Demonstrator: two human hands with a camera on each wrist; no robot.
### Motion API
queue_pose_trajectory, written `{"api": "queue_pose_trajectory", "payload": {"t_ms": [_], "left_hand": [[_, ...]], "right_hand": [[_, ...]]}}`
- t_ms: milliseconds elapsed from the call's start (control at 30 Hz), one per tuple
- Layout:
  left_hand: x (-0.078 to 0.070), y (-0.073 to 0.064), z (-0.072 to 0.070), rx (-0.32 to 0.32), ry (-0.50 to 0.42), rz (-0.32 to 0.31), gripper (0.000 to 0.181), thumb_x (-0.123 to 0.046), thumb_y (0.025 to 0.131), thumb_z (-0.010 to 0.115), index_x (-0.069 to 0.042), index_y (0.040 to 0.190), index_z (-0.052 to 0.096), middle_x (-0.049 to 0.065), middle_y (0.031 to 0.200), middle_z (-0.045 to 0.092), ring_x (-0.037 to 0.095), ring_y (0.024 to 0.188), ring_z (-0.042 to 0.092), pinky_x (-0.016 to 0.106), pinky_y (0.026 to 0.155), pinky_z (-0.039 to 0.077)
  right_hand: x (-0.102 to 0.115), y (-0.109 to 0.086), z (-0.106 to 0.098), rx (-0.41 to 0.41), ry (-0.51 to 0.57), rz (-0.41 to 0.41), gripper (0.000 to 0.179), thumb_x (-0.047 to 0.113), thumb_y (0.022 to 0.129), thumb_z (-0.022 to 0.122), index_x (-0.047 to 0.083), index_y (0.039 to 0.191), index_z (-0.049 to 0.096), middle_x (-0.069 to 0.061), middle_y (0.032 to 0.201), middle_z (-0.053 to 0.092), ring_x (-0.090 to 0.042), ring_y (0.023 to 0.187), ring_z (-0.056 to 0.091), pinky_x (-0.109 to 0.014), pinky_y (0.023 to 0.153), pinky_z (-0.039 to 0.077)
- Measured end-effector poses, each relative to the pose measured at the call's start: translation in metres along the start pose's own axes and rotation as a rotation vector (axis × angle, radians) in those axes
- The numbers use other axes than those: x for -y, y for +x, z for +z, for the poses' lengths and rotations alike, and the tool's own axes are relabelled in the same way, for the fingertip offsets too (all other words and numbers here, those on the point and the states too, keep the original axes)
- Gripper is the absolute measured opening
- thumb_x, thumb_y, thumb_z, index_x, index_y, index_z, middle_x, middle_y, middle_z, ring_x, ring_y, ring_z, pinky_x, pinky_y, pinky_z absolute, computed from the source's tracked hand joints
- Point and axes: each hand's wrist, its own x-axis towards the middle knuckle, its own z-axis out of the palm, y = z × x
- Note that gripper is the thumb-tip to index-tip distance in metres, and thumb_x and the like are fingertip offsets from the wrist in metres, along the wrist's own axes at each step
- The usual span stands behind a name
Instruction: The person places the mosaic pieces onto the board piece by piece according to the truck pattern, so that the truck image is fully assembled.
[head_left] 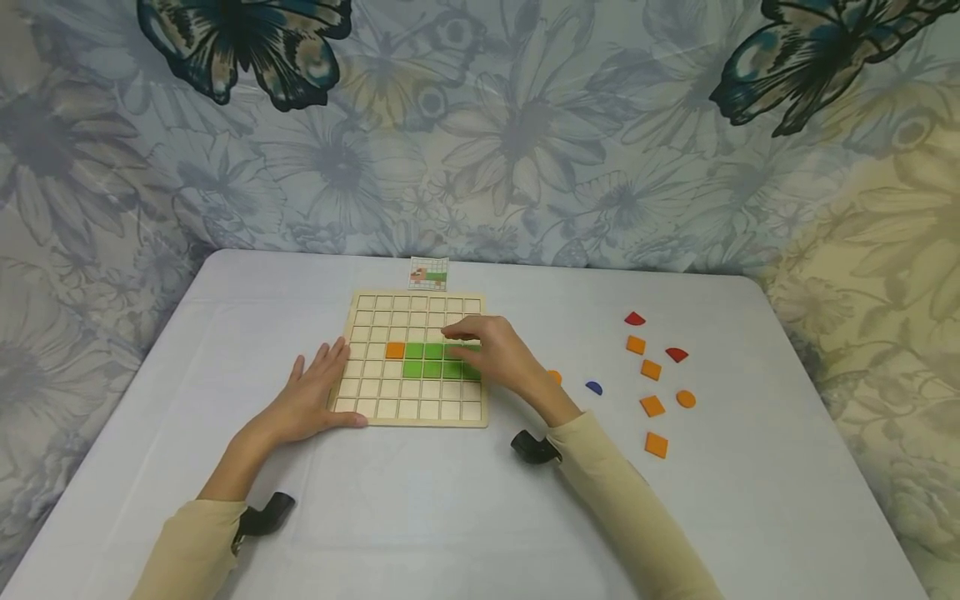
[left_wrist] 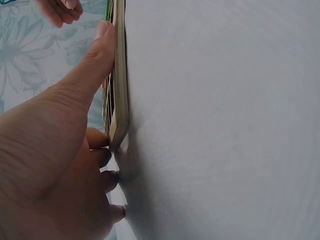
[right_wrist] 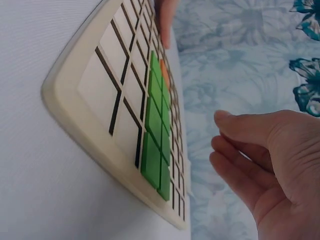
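A pale wooden grid board (head_left: 375, 409) lies on the white table. My left hand (head_left: 309, 402) steadies its near left corner, with straight fingers along the left side and the thumb on the near edge. Green square tiles (head_left: 432, 369) fill two rows of cells, reaching the board's right side. One orange square tile (head_left: 394, 351) sits left of the upper green row. Above the right part of the board hovers my right hand (head_left: 495, 354). In the right wrist view, the right hand (right_wrist: 265, 165) has thumb and fingertips slightly apart, with no piece visible between them.
A small pattern card (head_left: 428, 273) lies behind the board. To the right are red quarter-circles (head_left: 634, 318), several loose orange squares (head_left: 656, 445), an orange circle (head_left: 686, 399) and a blue half-circle (head_left: 594, 388). The right wrist partly hides another orange piece (head_left: 555, 377).
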Motion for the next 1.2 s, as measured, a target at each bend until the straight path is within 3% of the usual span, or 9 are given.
{"api": "queue_pose_trajectory", "payload": {"t_ms": [267, 467, 867, 1200], "left_hand": [[-0.002, 0.0, 0.0, -0.004, -0.003, 0.001, 0.121, -0.055, 0.074, 0.078, 0.007, 0.154, 0.011, 0.022, 0.162, 0.002, 0.043, 0.148, -0.001, 0.062, 0.114, -0.009], [0.0, 0.001, 0.001, 0.005, 0.007, -0.005, 0.122, -0.056, 0.074, 0.078, 0.006, 0.154, 0.01, 0.02, 0.163, 0.001, 0.042, 0.148, -0.002, 0.061, 0.115, -0.009], [-0.003, -0.001, -0.003, 0.004, 0.006, -0.008, 0.121, -0.054, 0.075, 0.078, 0.006, 0.154, 0.009, 0.021, 0.162, 0.001, 0.042, 0.148, -0.002, 0.061, 0.114, -0.009], [-0.002, 0.0, -0.002, 0.011, 0.011, -0.012, 0.122, -0.055, 0.074, 0.078, 0.006, 0.154, 0.008, 0.021, 0.163, 0.001, 0.042, 0.148, -0.003, 0.061, 0.115, -0.009]], "right_hand": [[0.001, -0.016, -0.017, -0.047, -0.023, -0.015, 0.029, 0.004, 0.084, 0.076, 0.0, 0.113, 0.072, -0.009, 0.109, 0.073, -0.022, 0.102, 0.069, -0.031, 0.09, 0.054], [-0.011, -0.028, -0.031, -0.114, -0.008, -0.009, 0.029, 0.003, 0.082, 0.078, 0.0, 0.111, 0.073, -0.008, 0.108, 0.073, -0.021, 0.101, 0.069, -0.031, 0.089, 0.055], [-0.033, -0.057, -0.047, -0.205, 0.026, 0.041, 0.032, 0.002, 0.079, 0.08, -0.003, 0.109, 0.073, -0.009, 0.106, 0.073, -0.023, 0.099, 0.07, -0.033, 0.087, 0.056], [-0.056, -0.083, -0.073, -0.247, 0.009, 0.116, 0.033, 0.002, 0.078, 0.08, -0.001, 0.11, 0.072, -0.009, 0.104, 0.074, -0.022, 0.099, 0.07, -0.031, 0.087, 0.055]]}}
